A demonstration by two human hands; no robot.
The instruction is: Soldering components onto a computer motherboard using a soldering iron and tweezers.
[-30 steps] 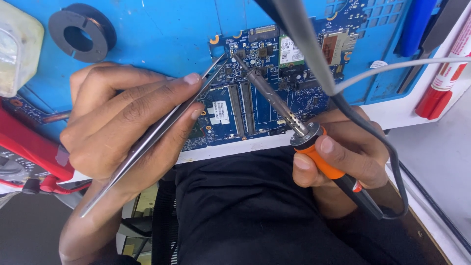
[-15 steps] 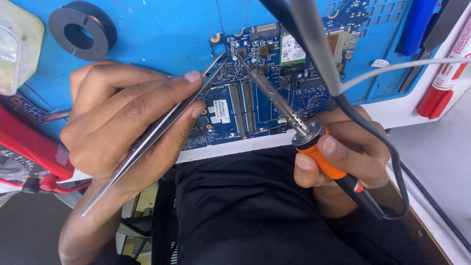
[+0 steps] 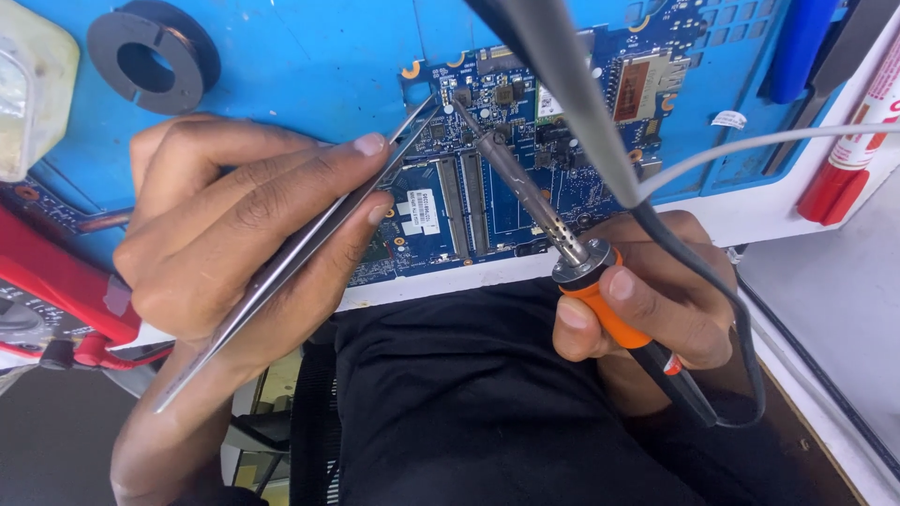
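My left hand (image 3: 234, 234) pinches long metal tweezers (image 3: 300, 248), whose tips reach a small part near the top left of a blue circuit board (image 3: 506, 187). In my right hand (image 3: 647, 300) is a soldering iron (image 3: 600, 281) with an orange grip. Its metal tip meets the board right beside the tweezer tips. The board lies on a blue work mat (image 3: 309, 56). A dark cable (image 3: 572, 103) crosses in front of the board and loops down behind my right hand.
A black ring-shaped spool (image 3: 155, 56) lies at the mat's top left, next to a pale plastic container (image 3: 28, 84). A red device (image 3: 56, 290) sits at the left edge. A red marker (image 3: 853, 141) and a blue tool (image 3: 797, 47) lie at the right. My black-clothed lap fills the bottom.
Both hands and tools stay almost still; the soldering iron's tip and the tweezers hold at the same spot on the board.
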